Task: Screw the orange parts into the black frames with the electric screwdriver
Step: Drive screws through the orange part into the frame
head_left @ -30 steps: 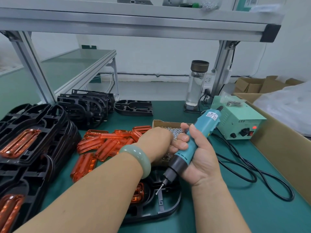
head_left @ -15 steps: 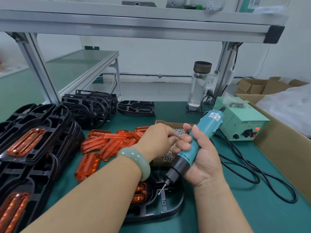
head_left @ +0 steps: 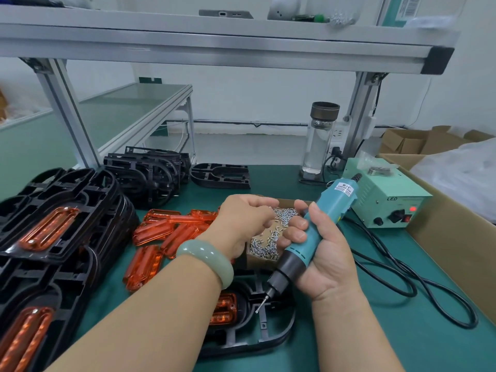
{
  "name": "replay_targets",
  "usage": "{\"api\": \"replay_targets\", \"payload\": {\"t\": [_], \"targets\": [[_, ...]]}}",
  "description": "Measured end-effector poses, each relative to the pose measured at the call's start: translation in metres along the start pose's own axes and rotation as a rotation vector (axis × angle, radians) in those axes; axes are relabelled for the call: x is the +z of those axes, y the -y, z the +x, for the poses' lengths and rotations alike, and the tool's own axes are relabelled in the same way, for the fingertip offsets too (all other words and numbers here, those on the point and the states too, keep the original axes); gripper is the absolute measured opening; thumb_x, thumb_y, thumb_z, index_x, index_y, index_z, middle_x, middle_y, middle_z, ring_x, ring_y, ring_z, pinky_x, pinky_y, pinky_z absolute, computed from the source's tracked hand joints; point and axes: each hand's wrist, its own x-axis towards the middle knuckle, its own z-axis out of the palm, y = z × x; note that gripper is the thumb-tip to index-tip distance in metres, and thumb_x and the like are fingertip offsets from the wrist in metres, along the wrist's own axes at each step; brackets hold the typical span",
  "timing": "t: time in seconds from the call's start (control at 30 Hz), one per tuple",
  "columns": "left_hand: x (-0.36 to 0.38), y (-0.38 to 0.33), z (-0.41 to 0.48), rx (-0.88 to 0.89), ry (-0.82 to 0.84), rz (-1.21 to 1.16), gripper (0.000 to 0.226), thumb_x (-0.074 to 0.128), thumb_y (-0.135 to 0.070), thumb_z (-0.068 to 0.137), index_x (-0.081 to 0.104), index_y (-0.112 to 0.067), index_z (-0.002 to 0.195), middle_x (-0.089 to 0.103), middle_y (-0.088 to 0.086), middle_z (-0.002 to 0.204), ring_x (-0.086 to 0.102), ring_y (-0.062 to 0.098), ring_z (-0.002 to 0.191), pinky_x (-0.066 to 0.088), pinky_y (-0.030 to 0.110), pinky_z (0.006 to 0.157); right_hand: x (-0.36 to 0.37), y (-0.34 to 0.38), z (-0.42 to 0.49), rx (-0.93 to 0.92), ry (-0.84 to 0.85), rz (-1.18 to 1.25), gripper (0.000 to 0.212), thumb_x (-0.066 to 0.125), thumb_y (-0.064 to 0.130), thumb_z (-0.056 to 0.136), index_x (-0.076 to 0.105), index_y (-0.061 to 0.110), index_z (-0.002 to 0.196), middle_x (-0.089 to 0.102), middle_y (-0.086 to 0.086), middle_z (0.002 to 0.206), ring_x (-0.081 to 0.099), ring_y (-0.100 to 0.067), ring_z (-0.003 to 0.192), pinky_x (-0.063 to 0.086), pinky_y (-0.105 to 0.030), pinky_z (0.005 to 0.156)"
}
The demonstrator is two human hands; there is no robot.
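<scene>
My right hand (head_left: 330,264) is wrapped tight around the screwdriver (head_left: 332,206). Its long body slants down and left, so the bit hangs just above the black frame (head_left: 279,334) nearest me. The orange part (head_left: 224,308) sits in that frame, just left of the bit. My left hand (head_left: 245,220) curls over the loose screws (head_left: 264,247) farther back; whether it has pinched one, I can't tell.

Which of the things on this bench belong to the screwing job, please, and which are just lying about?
For the job: screwdriver, screws, orange parts, black frames, power box.
Lying about: glass bottle, cardboard boxes.
</scene>
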Motion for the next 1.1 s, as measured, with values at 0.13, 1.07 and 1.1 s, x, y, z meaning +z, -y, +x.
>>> {"api": "replay_targets", "payload": {"t": [0.13,1.07,1.1], "targets": [[-0.012,-0.002,-0.012,-0.013,-0.031,-0.185,0.014,0.059,-0.002,0.087,0.07,-0.011,0.089,0.063,0.001,0.069,0.052,0.007,0.058,0.045,0.015,0.051,0.0,0.0,-0.001,-0.004,-0.002,0.001,0.021,0.063,0.025,0.075,0.059,0.013,0.093,0.045,0.004,0.057,0.043,-0.006,0.041,0.042,-0.018,0.044],[-0.078,0.052,-0.097,0.077,-0.227,-0.511,0.011,0.068,-0.014,0.062,0.074,-0.017,0.071,0.071,0.009,0.074,0.067,0.013,0.061,0.051,0.017,0.049,0.016,-0.025,-0.002,-0.272,-0.174,0.212,0.021,0.073,0.037,0.07,0.061,0.023,0.082,0.056,0.006,0.067,0.055,-0.007,0.059,0.05,-0.025,0.071],[-0.079,0.052,-0.098,0.093,-0.235,-0.494,0.015,0.07,-0.015,0.059,0.075,-0.018,0.073,0.071,0.009,0.075,0.067,0.013,0.063,0.052,0.017,0.052,0.016,-0.026,-0.002,-0.263,-0.176,0.23,0.017,0.073,0.035,0.074,0.063,0.023,0.08,0.056,0.006,0.067,0.055,-0.007,0.059,0.048,-0.025,0.076]]}}
